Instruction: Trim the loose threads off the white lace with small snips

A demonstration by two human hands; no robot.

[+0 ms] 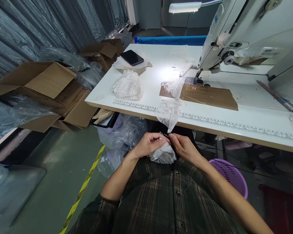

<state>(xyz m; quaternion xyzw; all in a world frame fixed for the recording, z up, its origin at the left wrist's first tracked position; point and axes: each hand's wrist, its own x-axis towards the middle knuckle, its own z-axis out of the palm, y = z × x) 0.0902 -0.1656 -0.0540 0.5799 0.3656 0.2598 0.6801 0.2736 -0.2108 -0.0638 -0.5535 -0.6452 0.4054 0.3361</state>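
Note:
Just off the table's front edge, close to my body, my left hand [153,144] is closed on a piece of white lace [164,154] that hangs below the fingers. Beside it, my right hand [184,146] is pinched shut near the lower tip of a lace strip [170,112]. A small, slender dark thing [166,136] shows between the fingertips; its kind cannot be made out. The strip runs over the table edge and up to another lace piece [174,87] lying by the sewing machine's needle area [197,76].
The white table [148,78] carries a lace pile [128,86], a phone [132,58] on wrapped material, brown cardboard [210,97] and a printed ruler [210,120]. The sewing machine [249,32] fills the right. Open cartons [51,79] stand left; a purple basket [234,177] sits below.

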